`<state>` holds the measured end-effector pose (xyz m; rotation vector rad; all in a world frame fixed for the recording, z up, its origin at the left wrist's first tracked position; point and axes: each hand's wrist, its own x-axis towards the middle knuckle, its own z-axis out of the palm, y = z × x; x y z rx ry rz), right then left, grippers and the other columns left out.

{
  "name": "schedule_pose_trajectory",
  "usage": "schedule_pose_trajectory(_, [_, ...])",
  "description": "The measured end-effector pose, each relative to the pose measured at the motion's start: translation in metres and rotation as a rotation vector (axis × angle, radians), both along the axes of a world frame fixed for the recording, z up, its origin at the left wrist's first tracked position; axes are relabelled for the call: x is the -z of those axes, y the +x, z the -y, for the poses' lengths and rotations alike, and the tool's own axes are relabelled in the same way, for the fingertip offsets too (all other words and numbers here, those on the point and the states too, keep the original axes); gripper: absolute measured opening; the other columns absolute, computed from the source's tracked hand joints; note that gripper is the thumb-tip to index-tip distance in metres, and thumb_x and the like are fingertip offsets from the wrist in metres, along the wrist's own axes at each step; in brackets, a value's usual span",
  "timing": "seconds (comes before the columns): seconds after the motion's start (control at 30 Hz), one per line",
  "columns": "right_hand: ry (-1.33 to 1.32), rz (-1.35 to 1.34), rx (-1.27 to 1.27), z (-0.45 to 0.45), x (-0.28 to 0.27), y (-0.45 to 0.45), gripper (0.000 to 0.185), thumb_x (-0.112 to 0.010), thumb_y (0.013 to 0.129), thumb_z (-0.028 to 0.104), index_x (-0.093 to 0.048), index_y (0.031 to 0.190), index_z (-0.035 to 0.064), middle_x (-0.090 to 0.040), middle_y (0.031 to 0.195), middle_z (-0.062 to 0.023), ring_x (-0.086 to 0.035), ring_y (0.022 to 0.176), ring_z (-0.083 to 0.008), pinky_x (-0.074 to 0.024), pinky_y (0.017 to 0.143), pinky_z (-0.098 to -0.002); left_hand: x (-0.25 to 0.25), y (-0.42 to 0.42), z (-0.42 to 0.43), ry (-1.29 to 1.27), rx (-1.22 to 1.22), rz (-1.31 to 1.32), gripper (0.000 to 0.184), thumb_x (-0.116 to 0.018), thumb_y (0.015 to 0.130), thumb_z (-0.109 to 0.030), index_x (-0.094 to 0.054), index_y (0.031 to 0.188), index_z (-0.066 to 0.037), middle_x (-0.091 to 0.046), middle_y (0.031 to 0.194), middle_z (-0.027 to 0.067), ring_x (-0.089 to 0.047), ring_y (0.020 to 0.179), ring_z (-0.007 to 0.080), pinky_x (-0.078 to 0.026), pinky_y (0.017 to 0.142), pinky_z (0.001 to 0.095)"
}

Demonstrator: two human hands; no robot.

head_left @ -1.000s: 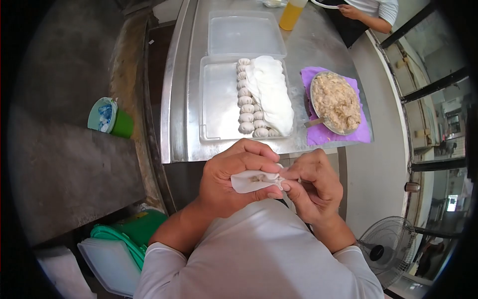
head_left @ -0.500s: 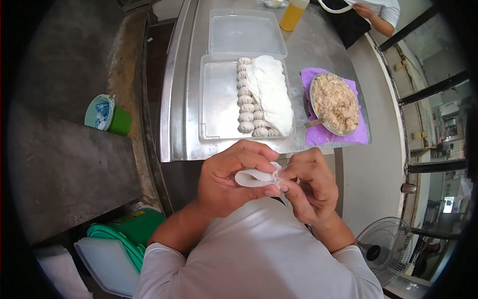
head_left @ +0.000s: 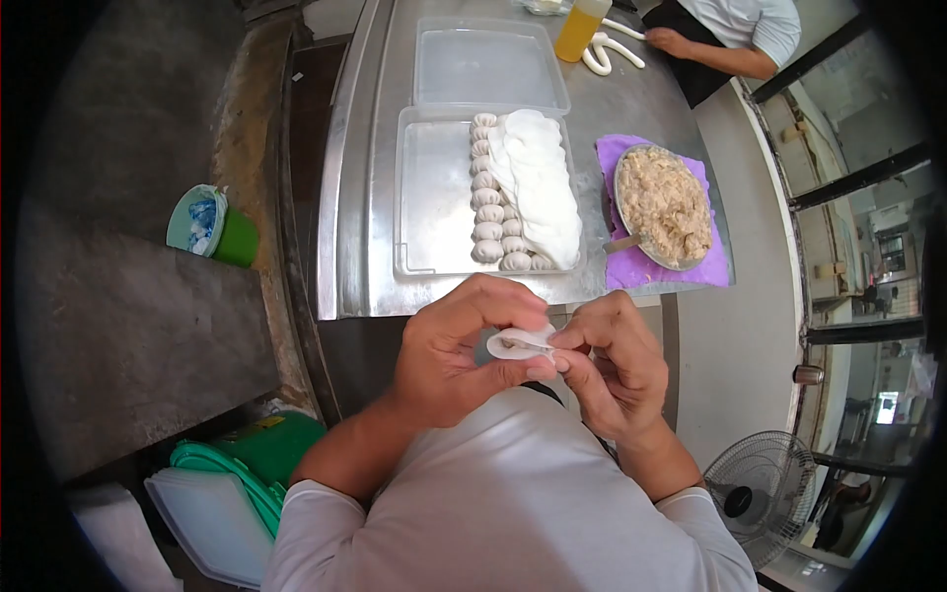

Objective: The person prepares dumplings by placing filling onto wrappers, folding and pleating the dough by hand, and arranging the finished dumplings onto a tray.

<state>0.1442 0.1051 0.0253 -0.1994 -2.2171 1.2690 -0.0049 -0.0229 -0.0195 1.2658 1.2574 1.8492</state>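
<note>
Between my two hands is a white dumpling (head_left: 513,343), its thin wrapper partly folded, with an opening on the left side. My left hand (head_left: 464,345) curls around it from the left, thumb below and fingers above. My right hand (head_left: 617,365) pinches the gathered edge on the right. Beyond my hands, a clear plastic tray (head_left: 429,197) holds rows of pleated dumplings (head_left: 487,232) and a heap of white wrappers (head_left: 536,183). To the right, a bowl of minced filling (head_left: 663,202) with a flat stick (head_left: 622,243) sits on a purple cloth (head_left: 720,261).
The steel table (head_left: 370,148) also bears a clear lid (head_left: 488,64), a bottle of yellow liquid (head_left: 582,28) and a dough rope (head_left: 607,54) touched by a co-worker's hand (head_left: 669,41). A green bin (head_left: 237,240) stands left, a fan (head_left: 764,493) lower right.
The wrapper's opening has narrowed as my fingers fold it, and more edge is gathered at my right hand. The co-worker's hand has moved left and down, and the dough rope now lies on the table.
</note>
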Motion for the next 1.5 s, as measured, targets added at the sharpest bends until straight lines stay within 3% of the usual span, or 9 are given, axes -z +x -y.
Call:
schedule_pose_trajectory(0.1, [0.017,-0.007,-0.003,-0.002,0.003,-0.003,0.011,-0.072,0.090,0.001,-0.068,0.100,-0.0020,-0.063,0.093,-0.0106,-0.055,0.076,-0.0167,-0.0467,0.061,-0.0263,0.006,0.011,-0.002,0.071,-0.116,0.325,0.027,-0.085,0.081,-0.011,-0.072,0.104,-0.003,-0.066,0.117,0.0158,-0.065,0.107,0.0205,-0.050,0.092,0.0320])
schedule_pose_trajectory(0.3, [-0.003,-0.046,-0.004,-0.006,0.005,0.001,0.012,-0.071,0.091,0.003,-0.065,0.098,-0.0038,-0.062,0.091,-0.0110,-0.056,0.077,-0.0178,-0.0477,0.062,-0.0271,0.004,0.004,-0.008,0.059,-0.016,-0.091,0.026,-0.081,0.085,-0.006,-0.068,0.107,-0.001,-0.064,0.113,0.0129,-0.063,0.103,0.0180,-0.050,0.089,0.0307])
schedule_pose_trajectory(0.4, [0.014,-0.038,-0.020,-0.015,0.010,0.009,0.013,-0.072,0.091,0.003,-0.065,0.100,-0.0039,-0.062,0.091,-0.0108,-0.056,0.079,-0.0183,-0.0476,0.063,-0.0276,0.012,0.026,-0.019,0.149,-0.139,0.284,0.022,-0.080,0.087,-0.007,-0.069,0.105,-0.001,-0.065,0.111,0.0127,-0.063,0.101,0.0184,-0.050,0.087,0.0305])
schedule_pose_trajectory(0.57, [-0.191,-0.115,0.018,-0.025,0.015,0.018,0.011,-0.069,0.093,0.002,-0.064,0.100,-0.0041,-0.061,0.092,-0.0109,-0.056,0.079,-0.0187,-0.0477,0.069,-0.0289,0.007,0.028,-0.030,0.074,-0.097,-0.043,0.025,-0.081,0.086,-0.007,-0.067,0.105,0.000,-0.065,0.108,0.0121,-0.062,0.095,0.0178,-0.050,0.084,0.0304])
schedule_pose_trajectory(0.77, [-0.147,-0.053,-0.086,-0.059,0.016,0.034,0.014,-0.070,0.093,0.004,-0.063,0.102,-0.0039,-0.060,0.094,-0.0105,-0.058,0.082,-0.0190,-0.0480,0.071,-0.0288,0.014,0.063,-0.061,0.169,-0.339,0.100,0.021,-0.081,0.087,-0.010,-0.068,0.101,0.000,-0.065,0.101,0.0121,-0.062,0.089,0.0171,-0.050,0.079,0.0286])
schedule_pose_trajectory(0.97, [-0.335,-0.161,-0.131,-0.087,0.026,0.039,0.012,-0.069,0.095,0.005,-0.063,0.102,-0.0032,-0.060,0.096,-0.0119,-0.059,0.079,-0.0178,-0.0501,0.070,-0.0296,0.010,0.067,-0.077,0.057,-0.317,-0.122,0.022,-0.081,0.086,-0.007,-0.068,0.101,0.001,-0.065,0.097,0.0113,-0.062,0.080,0.0176,-0.050,0.071,0.0282])
schedule_pose_trajectory(1.2, [-0.268,-0.004,-0.236,-0.117,0.030,0.047,0.012,-0.070,0.094,0.004,-0.062,0.100,-0.0024,-0.057,0.094,-0.0096,-0.058,0.078,-0.0172,-0.0487,0.067,-0.0290,0.017,0.088,-0.092,0.022,-0.486,-0.148,0.024,-0.076,0.093,-0.018,-0.067,0.106,0.001,-0.063,0.100,0.0127,-0.061,0.092,0.0195,-0.051,0.080,0.0326])
schedule_pose_trajectory(1.37, [-0.463,0.017,-0.219,-0.109,0.039,0.045,0.009,-0.068,0.092,0.000,-0.062,0.099,-0.0013,-0.057,0.093,-0.0094,-0.057,0.079,-0.0174,-0.0478,0.067,-0.0281,0.014,0.083,-0.085,-0.086,-0.419,-0.171,0.015,-0.076,0.089,-0.003,-0.070,0.102,0.000,-0.067,0.092,0.0110,-0.061,0.085,0.0183,-0.050,0.073,0.0303])
schedule_pose_trajectory(1.5, [-0.302,0.071,-0.194,-0.106,0.046,0.044,0.009,-0.068,0.092,0.001,-0.063,0.098,-0.0012,-0.058,0.091,-0.0087,-0.057,0.079,-0.0173,-0.0474,0.068,-0.0280,0.023,0.066,-0.081,-0.057,-0.319,-0.340,0.014,-0.075,0.091,-0.007,-0.069,0.101,0.000,-0.064,0.092,0.0101,-0.060,0.083,0.0183,-0.048,0.071,0.0288])
